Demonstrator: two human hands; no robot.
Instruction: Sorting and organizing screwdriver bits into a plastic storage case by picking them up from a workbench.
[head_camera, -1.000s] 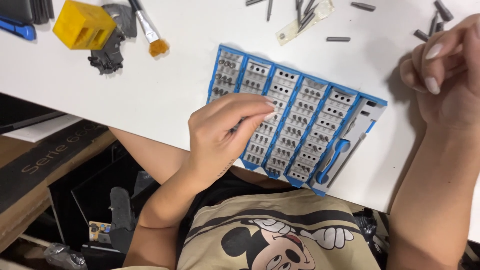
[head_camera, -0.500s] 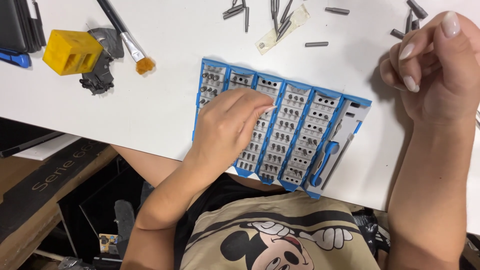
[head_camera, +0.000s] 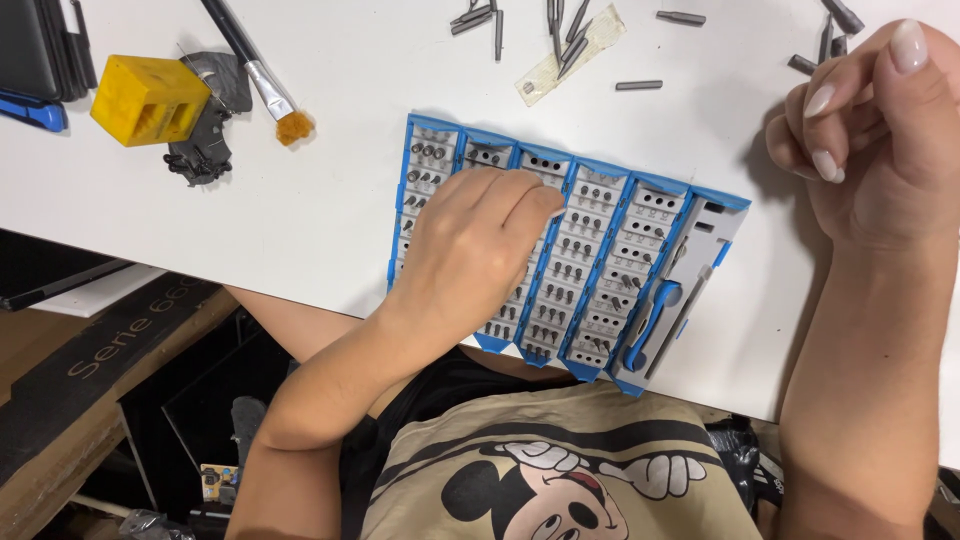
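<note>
- White table (head_camera: 330, 220): bare stretch between the bit case and the yellow block; open passage for a hand.
- Blue bit case (head_camera: 640, 260): opened flat at the near table edge, blocking the middle; left hand (head_camera: 475, 245) lies over its left columns.
- Yellow block (head_camera: 150, 98), black broken parts (head_camera: 205, 150) and brush (head_camera: 262, 80): clustered far left, closing off that corner.
- Loose bits (head_camera: 560, 30) with a strip of tape (head_camera: 575, 50): scattered along the far edge above the case.
- Right hand (head_camera: 880, 140): raised over the right side, more loose bits just beyond it; bare table between it and the case.
- Dark tools (head_camera: 40, 60): at the left rim.
</note>
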